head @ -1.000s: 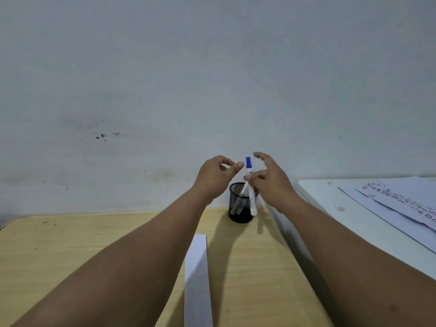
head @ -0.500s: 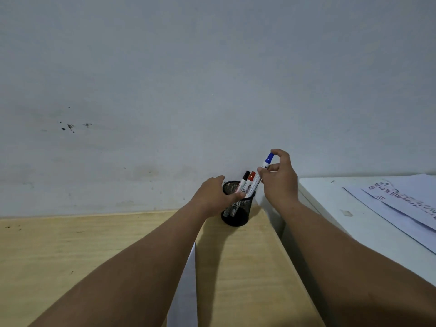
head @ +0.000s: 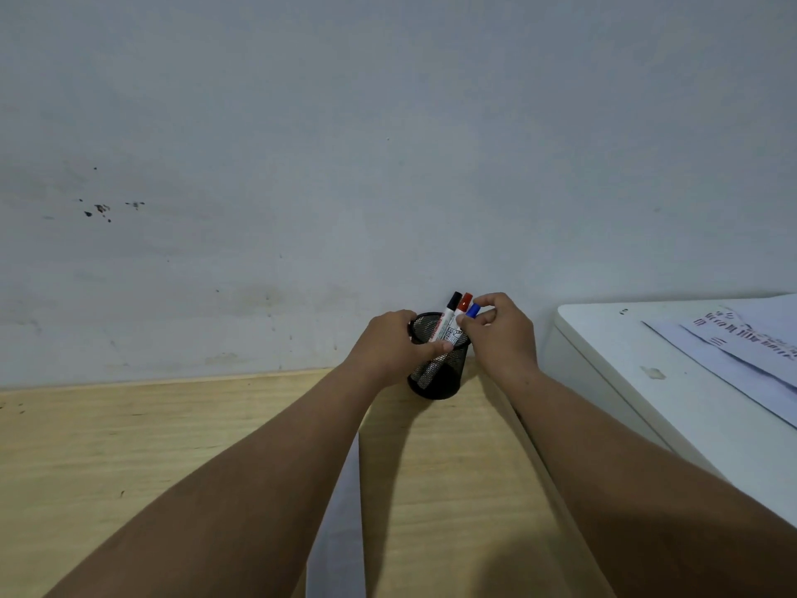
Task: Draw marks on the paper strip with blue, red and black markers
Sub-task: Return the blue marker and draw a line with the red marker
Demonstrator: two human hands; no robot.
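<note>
A single head-worn wide-angle camera is looking forward and slightly down along both forearms. The left hand (head: 390,345) and right hand (head: 502,334) are sitting mid-frame; beyond the fingertips, the wall (head: 388,144) is filling the upper half.

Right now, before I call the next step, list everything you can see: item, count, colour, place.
Black wire-mesh pen cup: 1, black, back of the wooden desk by the wall.
Black-capped marker: 1, white barrel, standing in the cup.
Red-capped marker: 1, white barrel, in the cup beside the black one.
Blue-capped marker: 1, at the cup's right rim, pinched by the right hand.
White paper strip: 1, white, on the desk between the forearms.
Light wooden desk: 1, tan.
White side table: 1, right.
Printed sheets: at least two, white, on the side table.
Left hand: gripping the cup's rim.
Right hand: on the blue-capped marker.
</note>
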